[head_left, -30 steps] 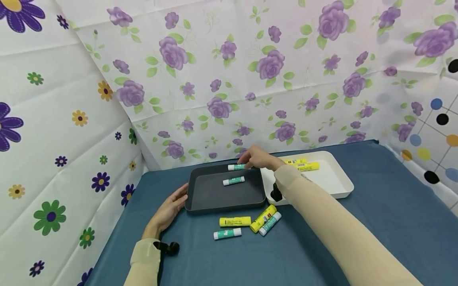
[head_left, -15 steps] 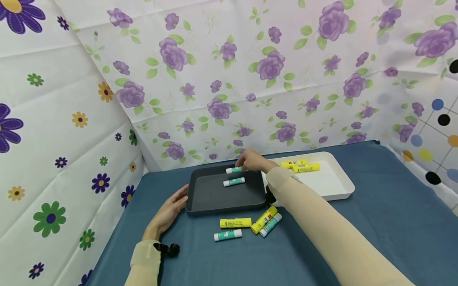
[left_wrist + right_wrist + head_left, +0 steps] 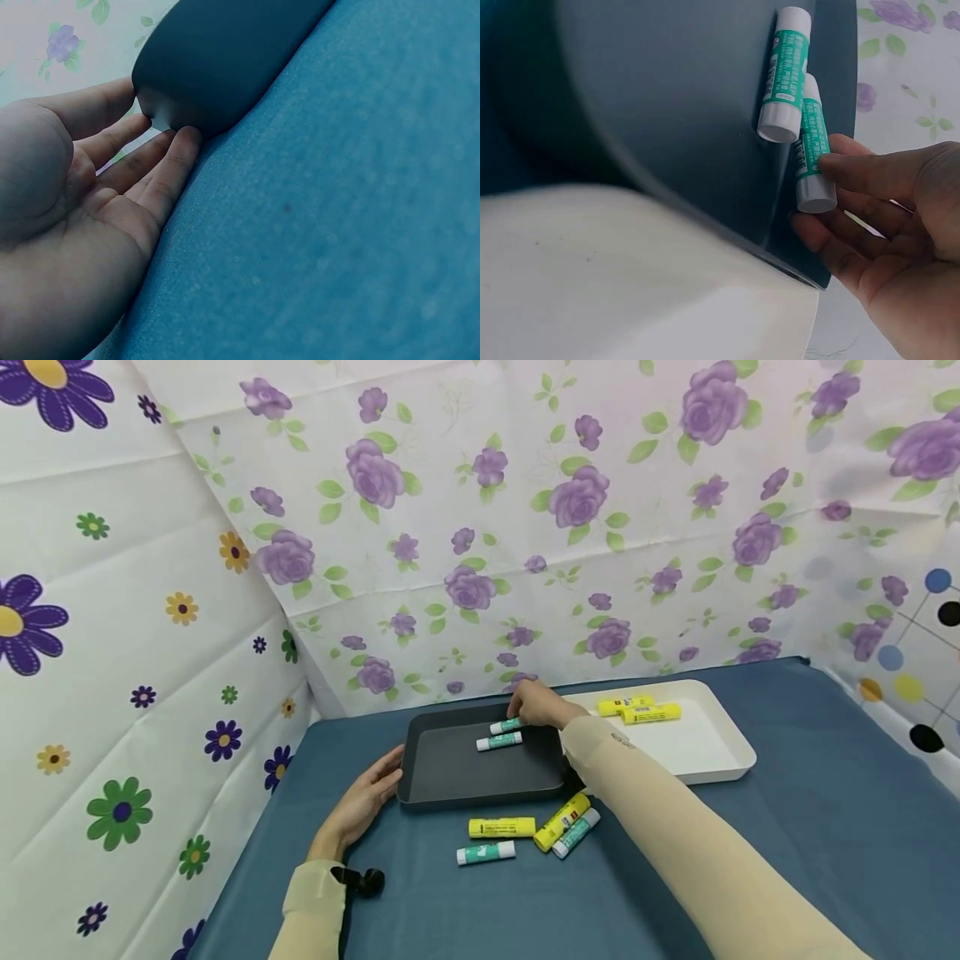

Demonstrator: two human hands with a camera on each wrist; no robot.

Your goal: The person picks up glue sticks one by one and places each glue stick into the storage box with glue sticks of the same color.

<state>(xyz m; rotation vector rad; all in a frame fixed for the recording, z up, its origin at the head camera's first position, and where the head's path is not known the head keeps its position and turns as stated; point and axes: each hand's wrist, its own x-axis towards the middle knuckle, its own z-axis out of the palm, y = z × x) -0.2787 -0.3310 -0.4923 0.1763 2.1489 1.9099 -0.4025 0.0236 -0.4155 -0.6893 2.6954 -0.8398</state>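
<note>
My right hand [image 3: 538,703] pinches a green-and-white glue stick [image 3: 811,150] between thumb and fingers over the back right of the dark grey tray [image 3: 442,777]. Just in front of it, a second green glue stick [image 3: 499,741] lies in that tray; in the right wrist view the two sticks overlap at their ends. My left hand [image 3: 365,797] is at the tray's left side, its fairly straight fingers [image 3: 169,169] touching the outer wall and corner.
A white tray [image 3: 712,760] with two yellow glue sticks [image 3: 651,713] adjoins on the right. In front of the trays, on the blue cloth, lie two yellow glue sticks [image 3: 502,827] and two green ones [image 3: 486,852]. Flowered sheets [image 3: 450,510] hang behind and at left.
My right hand has brought its green glue stick slightly forward, closer to the one lying in the grey tray. The left hand has stayed at the tray's side. The head view has shifted slightly.
</note>
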